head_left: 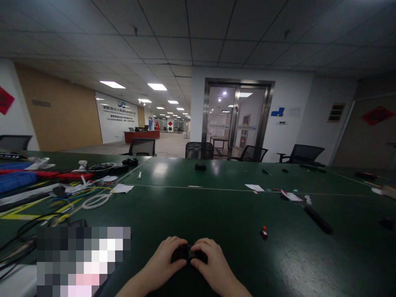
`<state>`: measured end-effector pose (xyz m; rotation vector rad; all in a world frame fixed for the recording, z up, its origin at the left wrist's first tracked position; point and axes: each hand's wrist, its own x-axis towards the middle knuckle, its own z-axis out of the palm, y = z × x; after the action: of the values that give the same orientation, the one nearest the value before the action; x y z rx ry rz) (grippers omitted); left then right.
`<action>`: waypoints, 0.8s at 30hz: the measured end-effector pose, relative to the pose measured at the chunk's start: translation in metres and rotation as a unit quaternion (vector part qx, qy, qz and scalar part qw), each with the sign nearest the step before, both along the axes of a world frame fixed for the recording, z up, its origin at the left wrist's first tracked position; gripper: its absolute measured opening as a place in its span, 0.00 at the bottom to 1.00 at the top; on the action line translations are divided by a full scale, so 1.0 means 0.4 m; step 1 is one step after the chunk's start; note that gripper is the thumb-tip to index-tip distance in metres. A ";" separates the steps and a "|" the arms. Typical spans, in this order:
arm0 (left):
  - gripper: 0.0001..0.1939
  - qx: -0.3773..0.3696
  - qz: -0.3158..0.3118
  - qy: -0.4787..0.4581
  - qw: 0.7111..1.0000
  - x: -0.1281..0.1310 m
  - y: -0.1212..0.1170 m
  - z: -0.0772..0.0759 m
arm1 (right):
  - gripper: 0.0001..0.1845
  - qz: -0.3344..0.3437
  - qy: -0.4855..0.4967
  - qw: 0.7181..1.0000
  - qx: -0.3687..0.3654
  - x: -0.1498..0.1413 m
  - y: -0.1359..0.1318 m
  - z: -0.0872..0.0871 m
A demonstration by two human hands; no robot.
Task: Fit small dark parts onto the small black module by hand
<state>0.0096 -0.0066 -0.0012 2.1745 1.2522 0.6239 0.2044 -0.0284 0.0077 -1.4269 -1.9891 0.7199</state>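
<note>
Low in the middle of the head view, both my hands are around a small black object [188, 253] at the green tabletop. My left hand [167, 258] is closed on its left end, fingers over the far side and thumb on the near side. The right end sits in my right hand [213, 259], gripped the same way. Fingers cover much of the object, so its exact kind cannot be made out. To the right of my hands lies a small red and dark item [264, 232].
Cables, a white coil [96, 201] and blue trays [17, 181] crowd the left side of the green table [173, 210]. A black-handled tool [318, 219] and papers [254, 187] lie to the right. Farther off are a black block [200, 166] and several chairs. Pixelation covers the lower left.
</note>
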 end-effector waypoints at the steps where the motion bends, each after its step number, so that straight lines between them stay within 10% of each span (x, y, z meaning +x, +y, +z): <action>1: 0.21 -0.001 0.001 -0.002 1.000 0.000 0.000 -0.001 | 0.12 0.000 0.002 1.000 -0.003 0.000 -0.002 0.003; 24: 0.20 -0.015 0.005 0.008 1.000 0.006 -0.009 0.014 | 0.15 -0.043 0.136 0.986 0.081 0.006 -0.010 -0.004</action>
<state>0.0119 -0.0101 0.0044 2.1536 1.2724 0.5891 0.2066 -0.0324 0.0059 -1.2386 -1.7242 0.6597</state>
